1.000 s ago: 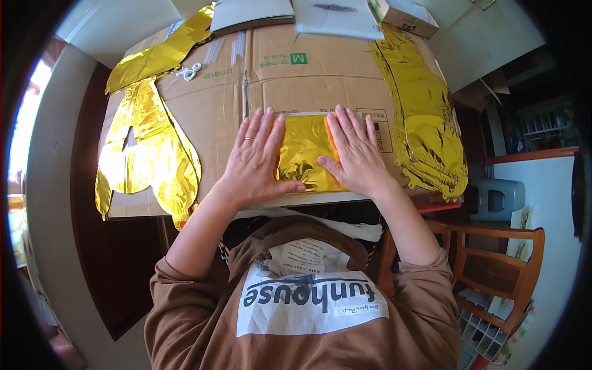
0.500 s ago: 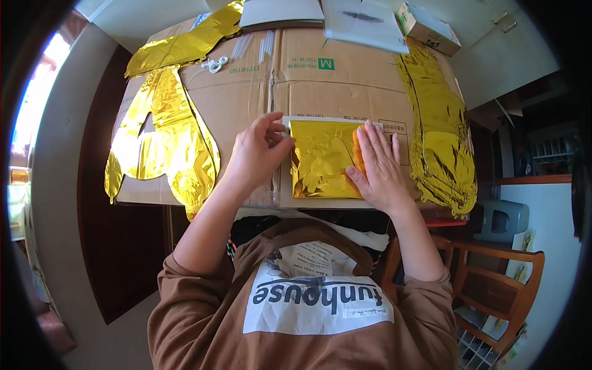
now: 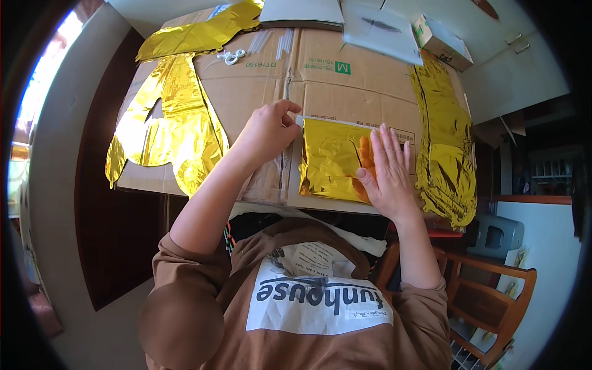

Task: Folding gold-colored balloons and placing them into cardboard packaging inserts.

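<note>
A folded gold foil balloon [image 3: 333,157] lies on a pale sheet [image 3: 317,119] near the front of the cardboard. At its upper left corner, my left hand [image 3: 266,132] has curled fingers, thumb and index brought together beside the sheet's edge. Whether anything thin is between those fingertips is too small to make out. My right hand [image 3: 390,176] is flat with fingers stretched, over the right edge of the folded foil. Its fingers are mirrored in the shiny surface, and it holds nothing.
Flattened cardboard [image 3: 253,92] covers the table. An A-shaped gold foil balloon [image 3: 185,105] lies left, another gold foil piece [image 3: 197,34] behind it, a long one [image 3: 445,148] right. White ribbon rolls [image 3: 231,58], clear straws [image 3: 283,43] and a small box [image 3: 441,42] are at the back.
My left thumb and index have come together at the foil's upper left corner. The right hand stays flat, lifted slightly off the foil. The whole view has shifted a little.
</note>
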A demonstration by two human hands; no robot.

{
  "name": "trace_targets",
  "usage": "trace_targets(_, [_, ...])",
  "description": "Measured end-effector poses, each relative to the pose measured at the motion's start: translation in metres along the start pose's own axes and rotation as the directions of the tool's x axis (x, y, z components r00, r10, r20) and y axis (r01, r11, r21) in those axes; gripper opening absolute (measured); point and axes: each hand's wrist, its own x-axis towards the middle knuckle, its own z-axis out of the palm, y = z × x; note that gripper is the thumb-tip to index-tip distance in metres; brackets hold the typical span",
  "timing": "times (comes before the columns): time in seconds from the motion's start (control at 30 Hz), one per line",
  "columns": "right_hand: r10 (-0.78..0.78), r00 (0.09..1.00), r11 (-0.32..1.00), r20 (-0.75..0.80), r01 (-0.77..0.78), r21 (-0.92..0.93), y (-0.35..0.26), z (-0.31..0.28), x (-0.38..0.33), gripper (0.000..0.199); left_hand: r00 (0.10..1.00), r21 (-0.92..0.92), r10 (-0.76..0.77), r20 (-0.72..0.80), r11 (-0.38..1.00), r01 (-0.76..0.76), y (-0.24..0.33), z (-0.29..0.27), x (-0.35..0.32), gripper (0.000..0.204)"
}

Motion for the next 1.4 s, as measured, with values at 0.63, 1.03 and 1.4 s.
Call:
trace_targets(0.63, [-0.335, 0.92, 0.929, -0.203, 0.359, 0.093, -0.037, -0.006, -0.023, 0.052, 0.996, -0.224, -0.006, 0.088, 0.974, 0.026, -0.012, 0.015, -0.067, 0.035])
trace_targets(1.03, [-0.354, 0.909, 0.925, -0.22, 0.375, 0.06, -0.05, 0.009, -0.021, 0.036, 0.998, -0.301, -0.018, 0.052, 0.953, 0.033, -0.023, 0.013, -0.081, 0.032])
trace_targets(1.4, [-0.341, 0.925, 0.933, -0.166, 0.355, 0.06, -0.052, 0.003, -0.017, 0.041, 0.597, 0.513, 0.783, 0.172, 0.446, -0.733, -0.016, 0.032, -0.095, 0.033])
